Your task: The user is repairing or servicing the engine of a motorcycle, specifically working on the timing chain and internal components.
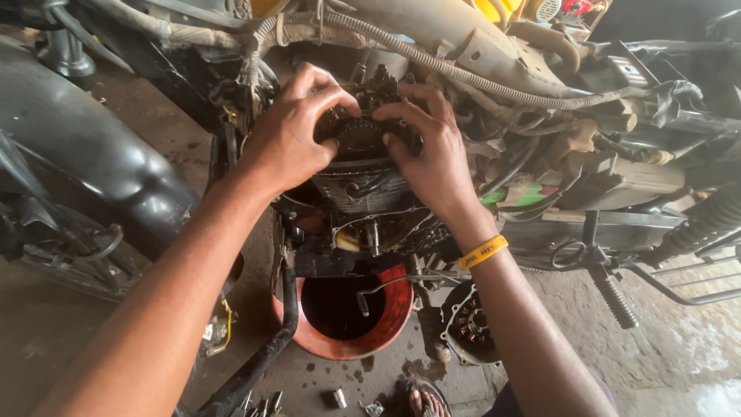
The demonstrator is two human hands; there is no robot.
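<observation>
Both my hands grip the dark cylinder head [361,139] on top of a motorcycle engine. My left hand [289,131] wraps its left side, fingers curled over the top. On the right side, my right hand [432,150] presses with its fingers bent over the part's edge; a yellow wristband [482,252] sits on that wrist. Below the head are the finned cylinder [363,189] and the open, oily crankcase [370,232].
A red oil pan [390,320] with dark oil sits on the floor under the engine. A stator cover [467,324] lies to its right. Black fender [85,147] at left, footpeg [614,297] and frame at right, corrugated cable [463,73] overhead. Bolts [340,398] and my sandalled foot [424,400] below.
</observation>
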